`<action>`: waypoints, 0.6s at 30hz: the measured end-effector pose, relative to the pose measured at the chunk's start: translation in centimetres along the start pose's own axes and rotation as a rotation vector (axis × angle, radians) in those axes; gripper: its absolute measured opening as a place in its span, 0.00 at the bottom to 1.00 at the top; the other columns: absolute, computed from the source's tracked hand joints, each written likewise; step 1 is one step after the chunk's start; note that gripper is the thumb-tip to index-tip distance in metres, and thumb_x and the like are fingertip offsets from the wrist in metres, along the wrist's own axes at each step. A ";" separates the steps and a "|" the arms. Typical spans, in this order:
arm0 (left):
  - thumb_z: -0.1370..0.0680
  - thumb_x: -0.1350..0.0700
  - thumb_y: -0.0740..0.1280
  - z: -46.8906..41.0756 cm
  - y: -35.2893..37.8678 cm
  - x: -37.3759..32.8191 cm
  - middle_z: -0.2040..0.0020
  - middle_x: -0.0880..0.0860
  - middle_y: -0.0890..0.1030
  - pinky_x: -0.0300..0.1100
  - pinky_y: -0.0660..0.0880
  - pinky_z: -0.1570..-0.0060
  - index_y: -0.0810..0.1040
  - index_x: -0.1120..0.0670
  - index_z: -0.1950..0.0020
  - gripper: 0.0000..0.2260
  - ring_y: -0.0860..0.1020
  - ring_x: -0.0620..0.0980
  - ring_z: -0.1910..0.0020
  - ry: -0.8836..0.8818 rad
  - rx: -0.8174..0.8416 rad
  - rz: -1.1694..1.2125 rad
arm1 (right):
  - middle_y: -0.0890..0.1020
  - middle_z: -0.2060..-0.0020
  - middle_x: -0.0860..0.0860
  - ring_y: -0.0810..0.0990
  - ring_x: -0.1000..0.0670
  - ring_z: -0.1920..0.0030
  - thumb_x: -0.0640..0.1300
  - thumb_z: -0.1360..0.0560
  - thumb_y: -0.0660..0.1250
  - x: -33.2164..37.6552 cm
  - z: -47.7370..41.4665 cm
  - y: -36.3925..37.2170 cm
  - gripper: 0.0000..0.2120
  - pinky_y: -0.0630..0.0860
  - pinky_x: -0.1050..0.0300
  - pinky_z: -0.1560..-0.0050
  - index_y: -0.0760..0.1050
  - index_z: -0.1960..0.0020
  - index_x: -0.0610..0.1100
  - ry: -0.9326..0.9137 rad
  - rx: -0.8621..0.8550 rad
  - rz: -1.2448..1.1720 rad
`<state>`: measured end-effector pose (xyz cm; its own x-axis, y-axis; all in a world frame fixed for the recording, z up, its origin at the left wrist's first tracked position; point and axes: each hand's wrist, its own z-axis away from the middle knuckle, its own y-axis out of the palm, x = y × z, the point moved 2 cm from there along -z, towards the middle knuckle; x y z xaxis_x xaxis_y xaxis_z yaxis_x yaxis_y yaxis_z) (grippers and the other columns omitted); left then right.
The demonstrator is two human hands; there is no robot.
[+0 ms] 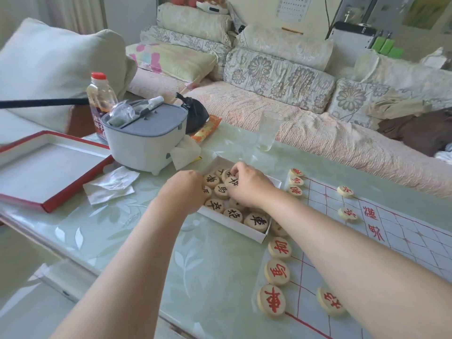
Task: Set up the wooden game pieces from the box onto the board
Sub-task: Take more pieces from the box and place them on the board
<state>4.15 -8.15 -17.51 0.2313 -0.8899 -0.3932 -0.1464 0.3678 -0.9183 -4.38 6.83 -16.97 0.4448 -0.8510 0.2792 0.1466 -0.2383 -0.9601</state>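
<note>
A shallow white box (254, 234) lies mid-table with several round wooden pieces bearing black characters (256, 222). Both hands are down inside it. My right hand (249, 185) pinches a black-marked piece (231, 181) at the box's far end. My left hand (188, 189) sits curled at the box's left edge, its fingers hidden among the pieces. To the right lies the white board sheet with red grid lines (401, 238). Red-marked pieces (277, 271) stand along its left edge, and others (347, 213) stand further in.
The red box lid (46, 206) lies upside down at left beside crumpled tissue (110, 187). Behind the box stand a grey-lidded white container (146, 140), a bottle (100, 99), a black bag (195, 113) and an empty glass (269, 130). A sofa runs along the far side.
</note>
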 end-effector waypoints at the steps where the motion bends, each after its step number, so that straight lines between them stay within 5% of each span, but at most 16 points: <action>1: 0.25 0.56 0.65 0.1 -0.3 -0.1 0.56 0.51 0.76 0.42 0.72 0.61 0.78 0.55 0.55 0.03 0.76 0.54 0.56 0.002 -0.010 0.024 | 0.71 0.34 0.48 0.73 0.45 0.35 0.50 0.25 0.65 0.1 -0.1 -0.2 0.24 0.69 0.54 0.44 0.65 0.31 0.49 0.014 -0.012 -0.020; 10: 0.31 0.59 0.71 0.3 -1.0 -1.5 0.61 0.58 0.77 0.46 0.75 0.67 0.80 0.60 0.59 0.06 0.72 0.53 0.65 0.007 -0.090 0.324 | 0.65 0.30 0.43 0.71 0.42 0.33 0.52 0.21 0.61 0.4 -2.0 0.2 0.26 0.67 0.53 0.35 0.65 0.26 0.44 0.097 -0.016 -0.082; 15: 0.27 0.54 0.73 -0.3 0.8 -1.7 0.50 0.51 0.74 0.37 0.67 0.59 0.80 0.55 0.57 0.05 0.72 0.49 0.56 0.084 -0.067 0.212 | 0.70 0.30 0.43 0.71 0.44 0.32 0.52 0.20 0.61 0.5 -3.1 0.8 0.25 0.66 0.56 0.34 0.66 0.27 0.43 0.079 -0.030 -0.083; 18: 0.26 0.55 0.71 -0.7 1.4 -1.5 0.48 0.51 0.72 0.38 0.72 0.56 0.83 0.55 0.56 0.04 0.76 0.51 0.54 0.087 -0.078 0.173 | 0.74 0.33 0.43 0.72 0.44 0.33 0.50 0.21 0.63 0.6 -3.5 0.9 0.24 0.68 0.56 0.37 0.68 0.28 0.42 0.072 -0.046 -0.071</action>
<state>2.96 -6.46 -18.18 0.1127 -0.8366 -0.5361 -0.2518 0.4979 -0.8299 -7.08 4.41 -17.77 0.3696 -0.8624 0.3460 0.1338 -0.3191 -0.9382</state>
